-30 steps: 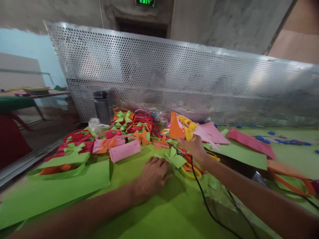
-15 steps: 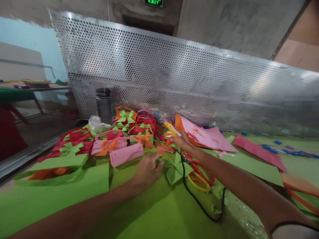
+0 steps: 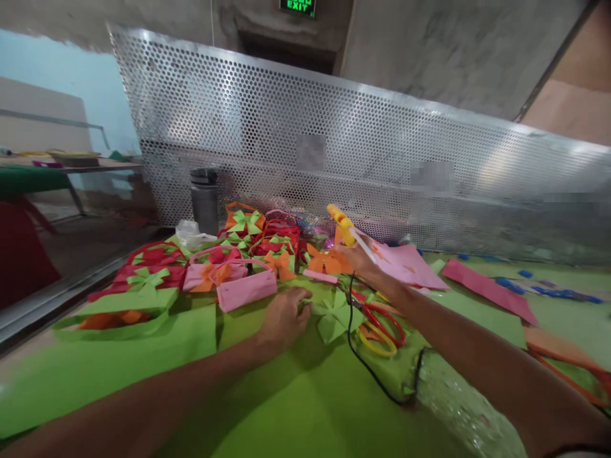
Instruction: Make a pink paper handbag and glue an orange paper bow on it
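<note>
My right hand (image 3: 356, 254) is closed round a yellow glue gun (image 3: 341, 222) with a white stick protruding from it. A black cord (image 3: 356, 343) hangs down below that hand. An orange paper bow (image 3: 327, 259) sits right beside its fingers. My left hand (image 3: 286, 318) is low over the green table, fingers curled; what they hold, if anything, is hidden. Close to its thumb lies a light green paper bow (image 3: 337, 318). To its left is a small pink bag (image 3: 245, 289). Scissors with red handles (image 3: 386, 321) and a yellow-handled pair (image 3: 375, 343) rest beneath my right forearm.
Red, pink and orange bags with bows (image 3: 277, 245) crowd the back left, near a grey bottle (image 3: 205, 203). A large green bag (image 3: 138, 350) lies at left. Pink sheets (image 3: 410, 264) and a red-pink strip (image 3: 487, 289) lie at right. A perforated metal panel (image 3: 267, 121) stands behind.
My right hand has lifted the glue gun slightly up and right. The orange bow beside it sits higher, apart from the pink strip. My left hand has barely moved.
</note>
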Demonstrator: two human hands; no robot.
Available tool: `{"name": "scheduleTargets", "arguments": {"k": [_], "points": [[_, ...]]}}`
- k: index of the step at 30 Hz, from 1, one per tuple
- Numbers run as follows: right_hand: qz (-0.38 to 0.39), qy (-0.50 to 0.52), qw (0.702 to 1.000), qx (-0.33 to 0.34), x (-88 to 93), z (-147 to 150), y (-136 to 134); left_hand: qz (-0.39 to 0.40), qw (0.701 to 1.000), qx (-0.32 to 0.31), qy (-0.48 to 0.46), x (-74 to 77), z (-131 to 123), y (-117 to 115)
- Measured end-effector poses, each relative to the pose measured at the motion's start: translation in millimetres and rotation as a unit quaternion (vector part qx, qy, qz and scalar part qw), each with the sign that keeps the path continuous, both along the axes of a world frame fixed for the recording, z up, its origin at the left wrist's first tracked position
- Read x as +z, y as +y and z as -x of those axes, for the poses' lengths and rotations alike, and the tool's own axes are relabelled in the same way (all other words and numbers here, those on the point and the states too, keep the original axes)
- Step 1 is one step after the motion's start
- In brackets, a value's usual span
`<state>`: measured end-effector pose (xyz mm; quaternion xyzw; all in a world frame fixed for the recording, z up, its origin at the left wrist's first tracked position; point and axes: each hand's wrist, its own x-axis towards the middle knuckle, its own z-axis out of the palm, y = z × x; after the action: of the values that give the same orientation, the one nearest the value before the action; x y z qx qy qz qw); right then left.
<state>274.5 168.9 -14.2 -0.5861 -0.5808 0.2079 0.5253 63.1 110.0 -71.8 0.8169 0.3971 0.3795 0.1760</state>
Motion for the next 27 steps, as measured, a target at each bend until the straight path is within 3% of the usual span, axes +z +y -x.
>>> {"name": "scheduleTargets", "arguments": {"k": [7,12,16,19,21,24,27], "points": [[-0.051,0.018,0.998,-0.021,57.9,14,-65,0.018,0.996,0.014,-0.084,11.3,5,2],[-0.011,0.102,0.994,0.047,69.5,36,-131,0.053,0.988,0.017,-0.147,38.1,25,-4],[0.080,0.165,0.978,0.095,55.2,51,-164,0.068,0.978,0.021,-0.194,61.8,48,-25],[0.135,0.182,0.967,0.115,29.9,60,-170,0.051,0.973,0.035,-0.224,71.8,62,-44],[0.161,0.175,0.963,0.123,11.2,66,-169,-0.003,0.972,0.030,-0.231,72.5,69,-57],[0.177,0.148,0.965,0.122,-10.7,73,-162,-0.148,0.982,0.039,-0.112,67.4,75,-80],[0.178,0.117,0.971,0.106,-22.0,78,-159,-0.275,0.954,-0.100,0.056,59.9,75,-105]]}}
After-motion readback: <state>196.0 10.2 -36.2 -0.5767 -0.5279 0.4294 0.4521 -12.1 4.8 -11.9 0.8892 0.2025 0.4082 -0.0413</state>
